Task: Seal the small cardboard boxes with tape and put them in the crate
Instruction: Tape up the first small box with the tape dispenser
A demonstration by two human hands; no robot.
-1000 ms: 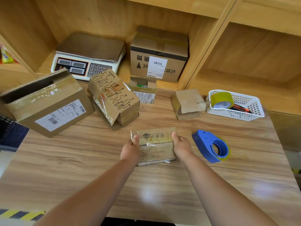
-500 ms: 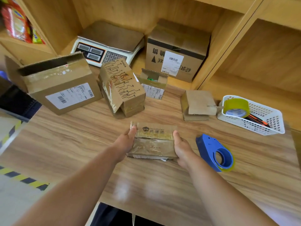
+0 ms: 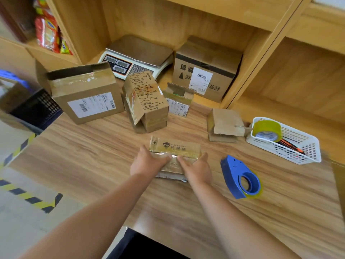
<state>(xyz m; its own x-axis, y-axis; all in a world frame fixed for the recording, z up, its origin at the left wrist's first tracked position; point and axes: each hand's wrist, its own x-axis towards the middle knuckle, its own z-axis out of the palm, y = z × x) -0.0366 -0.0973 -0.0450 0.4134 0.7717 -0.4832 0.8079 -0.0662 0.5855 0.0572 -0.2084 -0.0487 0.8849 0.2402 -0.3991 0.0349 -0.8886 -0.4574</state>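
Observation:
A small flat cardboard box (image 3: 175,146) with shiny tape across its top lies on the wooden table (image 3: 89,161) in front of me. My left hand (image 3: 147,162) holds its left end and my right hand (image 3: 197,170) its right end. Both thumbs reach over the taped top and nearly meet in the middle. A blue tape dispenser (image 3: 240,179) lies on the table just right of my right hand. The dark crate (image 3: 37,109) stands on the floor past the table's left edge, with a box inside.
Behind the small box stand a large labelled box (image 3: 87,99), a printed box (image 3: 147,101), a small open box (image 3: 178,101) and a flat box (image 3: 224,124). A white basket (image 3: 298,150) holds a tape roll (image 3: 267,128). A scale (image 3: 136,55) and another box (image 3: 203,71) sit in the shelf.
My thumbs have slid inward over the box's taped top, from its ends towards the middle. The view has swung left, bringing the crate into sight.

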